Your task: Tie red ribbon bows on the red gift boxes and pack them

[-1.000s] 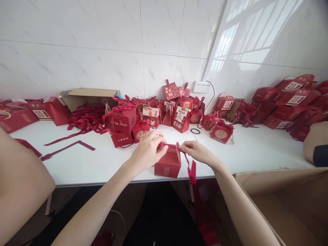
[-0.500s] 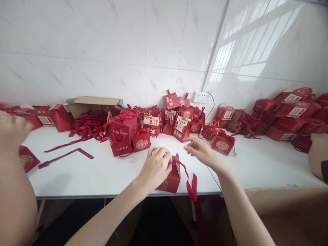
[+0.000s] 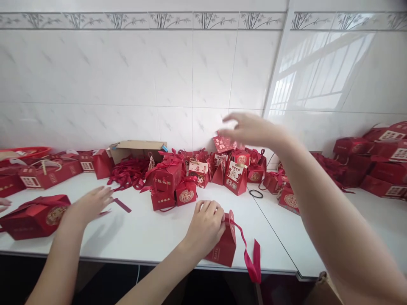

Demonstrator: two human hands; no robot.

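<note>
My left hand [image 3: 205, 224] is closed over the top of a red gift box [image 3: 224, 245] at the table's front edge. A dark red ribbon [image 3: 248, 254] runs from the box top and hangs over the edge. My right hand [image 3: 244, 129] is raised in front of the wall, slightly blurred, fingers apart and nothing in them. Behind it in the view stand several small red boxes, one with a pale printed front [image 3: 235, 176]. A stack of red boxes tied with ribbon [image 3: 168, 180] is beyond my left hand.
A co-worker's hand [image 3: 90, 205] reaches in from the left, near a larger red box [image 3: 34, 218] and a ribbon strip [image 3: 122, 205]. Loose ribbons [image 3: 127, 173] spill from a cardboard box [image 3: 138, 146]. More red boxes [image 3: 386, 161] are piled at right. A black loop [image 3: 256, 194] lies mid-table.
My right hand has risen from beside the box to high in front of the wall. My left hand stays on the box. The view has tilted up, and the co-worker's hand has moved over the table.
</note>
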